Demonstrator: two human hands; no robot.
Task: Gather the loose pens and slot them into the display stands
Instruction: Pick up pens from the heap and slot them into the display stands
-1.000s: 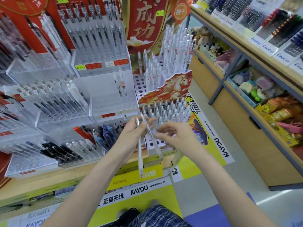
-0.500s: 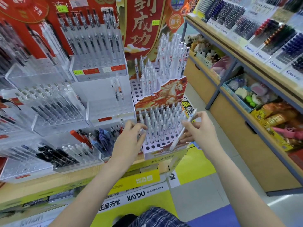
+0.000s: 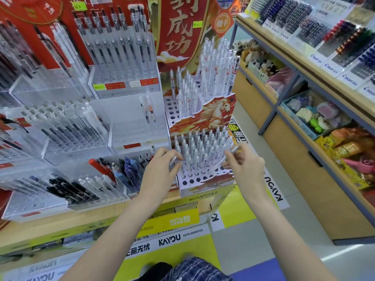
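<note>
A white stepped display stand (image 3: 205, 184) with round holes and a horse picture carries many clear white pens on its tiers. My left hand (image 3: 160, 171) is at the stand's lower left corner and pinches a white pen (image 3: 174, 159) whose top end shows between the fingertips. At the lower right side, my right hand (image 3: 242, 165) grips another white pen (image 3: 230, 152) that slants down toward the holes among the standing pens. Several front holes of the lower tier are bare.
Clear acrylic pen racks (image 3: 71, 142) fill the left of the wooden counter (image 3: 60, 218). A red banner (image 3: 180, 31) rises behind the stand. Shelves with packaged pens (image 3: 316, 27) and bins of soft toys (image 3: 312, 116) line the right side, across a floor aisle.
Both hands held two pens together low in front of the stand. They then parted, one pen in each, and rose to the lower tier; the right pen now dips closer to the holes.
</note>
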